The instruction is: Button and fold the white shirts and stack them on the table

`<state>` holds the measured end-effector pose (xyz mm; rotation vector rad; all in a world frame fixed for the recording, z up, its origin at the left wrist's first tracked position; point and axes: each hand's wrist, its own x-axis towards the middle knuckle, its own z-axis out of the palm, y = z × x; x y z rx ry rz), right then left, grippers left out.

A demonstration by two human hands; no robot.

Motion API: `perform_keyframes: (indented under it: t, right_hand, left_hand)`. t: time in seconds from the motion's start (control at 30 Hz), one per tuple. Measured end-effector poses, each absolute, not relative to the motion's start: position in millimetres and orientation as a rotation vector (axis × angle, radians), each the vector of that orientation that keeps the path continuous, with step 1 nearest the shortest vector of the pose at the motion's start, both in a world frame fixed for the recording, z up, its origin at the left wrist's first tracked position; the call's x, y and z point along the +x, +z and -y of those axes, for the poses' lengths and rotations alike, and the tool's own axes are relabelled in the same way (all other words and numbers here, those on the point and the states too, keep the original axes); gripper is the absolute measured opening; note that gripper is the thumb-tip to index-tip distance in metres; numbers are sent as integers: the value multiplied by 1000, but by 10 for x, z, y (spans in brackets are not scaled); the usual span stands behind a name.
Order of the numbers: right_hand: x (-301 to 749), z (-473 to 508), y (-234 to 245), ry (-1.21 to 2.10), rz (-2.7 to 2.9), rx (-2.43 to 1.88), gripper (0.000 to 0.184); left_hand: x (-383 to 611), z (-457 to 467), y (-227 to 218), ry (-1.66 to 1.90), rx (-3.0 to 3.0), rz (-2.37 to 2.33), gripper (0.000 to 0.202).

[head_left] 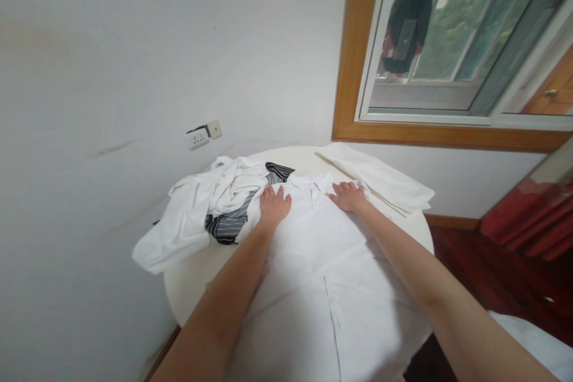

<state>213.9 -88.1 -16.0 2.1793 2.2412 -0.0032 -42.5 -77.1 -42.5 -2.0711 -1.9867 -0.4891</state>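
A white shirt [322, 274] lies spread flat over the round white table [190, 289], collar end away from me. My left hand [274, 205] rests palm down near the shirt's far left shoulder, fingers stretched out. My right hand [348, 196] lies flat by the collar on the right, fingers spread. Neither hand holds anything.
A heap of crumpled white clothes [197, 209] with a black-and-white striped garment [230, 224] sits at the table's left. A folded white cloth [380, 179] lies at the far right. A wall socket [197, 138], a wood-framed window [447, 131] and a dark red floor [483, 274] surround the table.
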Motion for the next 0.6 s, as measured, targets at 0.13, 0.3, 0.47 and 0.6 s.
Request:
perform_keyframes:
  t: [0.13, 0.3, 0.47, 0.6]
  right_hand:
    - [2057, 822, -186, 94, -2227, 2286, 69]
    - [2036, 764, -184, 141, -2252, 2329, 64]
    - [2110, 619, -67, 65, -2248, 2367, 48]
    - [2108, 489, -9, 73, -2197, 2601, 35]
  left_hand:
    - [-425, 771, -415, -476, -2072, 1983, 55]
    - [-429, 791, -412, -478, -2072, 1988, 55]
    - [-410, 822, -381, -515, -2043, 1844, 46]
    - [-366, 718, -252, -461, -2148, 1545, 44]
